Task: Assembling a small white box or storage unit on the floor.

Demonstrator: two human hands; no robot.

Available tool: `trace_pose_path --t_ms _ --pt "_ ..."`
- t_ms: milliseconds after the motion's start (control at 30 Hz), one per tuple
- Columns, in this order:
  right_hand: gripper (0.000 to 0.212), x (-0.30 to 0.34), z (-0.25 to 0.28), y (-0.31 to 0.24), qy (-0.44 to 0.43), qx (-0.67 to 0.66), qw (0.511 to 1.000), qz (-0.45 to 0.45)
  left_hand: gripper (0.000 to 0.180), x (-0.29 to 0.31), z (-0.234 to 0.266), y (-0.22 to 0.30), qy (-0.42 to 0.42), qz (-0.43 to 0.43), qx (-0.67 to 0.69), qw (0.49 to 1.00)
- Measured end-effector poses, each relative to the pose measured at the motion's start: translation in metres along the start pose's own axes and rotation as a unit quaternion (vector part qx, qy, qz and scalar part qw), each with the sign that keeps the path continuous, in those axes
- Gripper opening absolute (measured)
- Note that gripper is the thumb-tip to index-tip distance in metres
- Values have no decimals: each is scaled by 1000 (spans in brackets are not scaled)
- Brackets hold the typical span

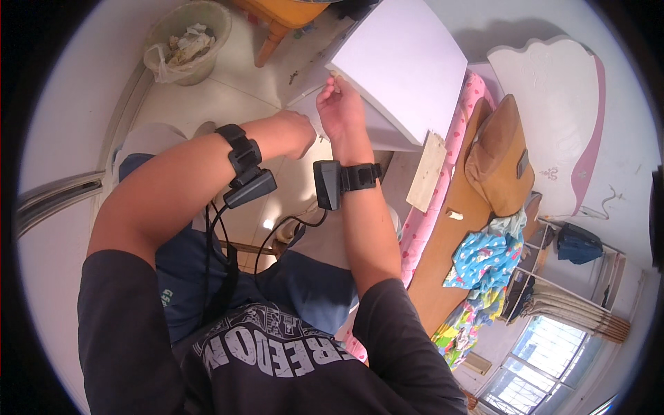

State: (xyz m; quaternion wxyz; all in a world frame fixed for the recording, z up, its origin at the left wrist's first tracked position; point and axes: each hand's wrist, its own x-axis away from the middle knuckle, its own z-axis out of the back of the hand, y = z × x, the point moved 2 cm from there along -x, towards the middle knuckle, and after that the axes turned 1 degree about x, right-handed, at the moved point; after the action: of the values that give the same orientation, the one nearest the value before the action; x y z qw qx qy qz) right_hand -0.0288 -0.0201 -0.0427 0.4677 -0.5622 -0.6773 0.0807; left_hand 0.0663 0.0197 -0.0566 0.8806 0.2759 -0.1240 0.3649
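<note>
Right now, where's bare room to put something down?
Bare floor between the bin and orange furniture leg; brown board between the pink padding and blue cloth. It's crowded at the colourful cloth, and by the white cabinet, where the left hand and right hand are.

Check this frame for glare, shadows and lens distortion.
All in the head view: the window looks washed pale; a bright glint sits on the floor; a soft shadow darkens the wall above the headboard; the white panel has bowed edges; black rings the rim.

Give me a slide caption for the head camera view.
Right hand by the corner of a white furniture piece, left hand curled nearby, a waste bin on the tiled floor beyond.
</note>
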Motion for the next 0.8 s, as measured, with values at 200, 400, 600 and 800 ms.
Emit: trace_pose_path --t_ms 200,400,600,800 --pt "6 -8 2 7 9 28 999 25 21 0 -1 -2 6 -11 -1 1000" --pt "5 -13 0 9 14 -3 1000 4 20 1 1 -3 23 9 -4 1000" --pt "8 2 -2 1 -27 -30 999 -10 20 2 2 -3 19 -3 -4 1000" --pt "11 -6 -1 2 -10 -43 999 -28 20 3 -2 -3 -4 5 7 1000"
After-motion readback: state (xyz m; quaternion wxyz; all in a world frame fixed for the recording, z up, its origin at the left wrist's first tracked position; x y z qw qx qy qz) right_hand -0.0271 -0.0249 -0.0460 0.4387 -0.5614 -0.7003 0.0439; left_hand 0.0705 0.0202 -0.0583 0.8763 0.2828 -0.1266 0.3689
